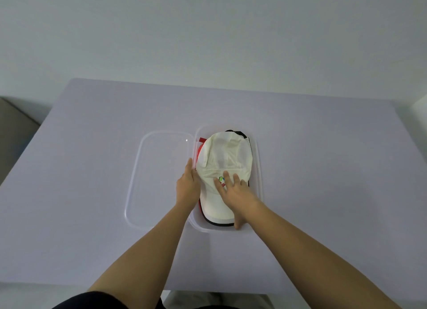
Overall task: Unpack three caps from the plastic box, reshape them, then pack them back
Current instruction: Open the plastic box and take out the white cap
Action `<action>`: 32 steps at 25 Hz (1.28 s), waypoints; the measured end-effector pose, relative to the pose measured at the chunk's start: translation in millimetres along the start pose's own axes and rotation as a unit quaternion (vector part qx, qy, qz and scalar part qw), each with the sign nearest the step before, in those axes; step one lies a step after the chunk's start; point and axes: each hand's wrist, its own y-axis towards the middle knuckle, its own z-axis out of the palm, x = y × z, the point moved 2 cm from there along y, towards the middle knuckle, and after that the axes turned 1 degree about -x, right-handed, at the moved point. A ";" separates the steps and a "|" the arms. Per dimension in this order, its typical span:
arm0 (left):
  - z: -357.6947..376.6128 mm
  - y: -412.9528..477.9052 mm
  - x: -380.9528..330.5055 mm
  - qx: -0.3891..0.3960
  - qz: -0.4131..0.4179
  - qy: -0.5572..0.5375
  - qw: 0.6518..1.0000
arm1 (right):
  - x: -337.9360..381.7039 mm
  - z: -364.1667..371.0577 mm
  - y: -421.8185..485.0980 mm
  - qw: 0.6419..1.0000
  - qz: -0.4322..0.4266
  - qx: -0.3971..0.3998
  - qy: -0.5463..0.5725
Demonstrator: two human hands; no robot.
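On my feed from the head camera, both hands work over a clear, round-cornered plastic box (259, 170) in the middle of a pale lilac table (323, 170). The box's clear plastic lid (159, 177) lies flat just to its left.

A soft white fabric cap (221, 154) sits on top of the stack inside the box, brim toward the near end. A red cap (200, 147) shows only as a sliver along the left wall. The dark edge of a black cap (238, 133) peeks out at the far end and under the near brim.

The right hand (233, 193) lies flat on the front of the white cap's crown, fingers spread over a small coloured logo (221, 180), thumb trailing toward the near rim. The left hand (188, 184) stands on edge against the cap's left side, fingers straight and held together between cap and box wall. Neither hand appears to pinch the fabric.

I judge all three caps to be in the box and the lid off. From this one view I cannot tell whether unpacking is about to begin or the reshaped caps are being pressed home. If it is the first, the whole task remains; if the second, little more than settling the stack is left.
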 end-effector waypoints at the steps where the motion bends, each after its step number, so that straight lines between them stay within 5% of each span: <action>1: 0.1 0.6 0.3 0.006 -0.001 -0.016 1.000 | -0.2 0.1 0.2 1.000 -0.003 0.006 0.001; 8: 1.6 4.8 10.2 0.047 -0.117 0.006 0.992 | -12.9 -4.0 -7.5 0.992 -0.048 0.029 0.112; 13: -5.0 5.2 9.1 0.091 -0.095 0.045 0.990 | -12.1 -1.5 -23.5 0.975 -0.027 0.001 0.220; 17: -7.2 0.3 5.9 0.085 -0.082 0.066 0.991 | -9.1 11.2 -37.7 0.943 -0.016 -0.212 0.258; 20: -7.2 3.1 8.6 0.079 -0.083 0.074 0.991 | -24.8 21.1 -53.0 0.870 0.003 -0.400 0.289; 24: -4.5 2.9 10.3 0.072 -0.097 0.063 0.991 | -77.8 14.7 -69.2 0.808 0.079 -0.526 0.252; 28: -2.0 -3.7 0.2 0.064 -0.102 0.044 0.992 | -135.6 40.1 -64.1 0.846 0.212 -0.413 0.263; 32: -2.2 -8.9 -10.9 0.072 -0.101 0.061 0.990 | -169.0 76.5 -38.3 0.925 0.183 -0.265 0.201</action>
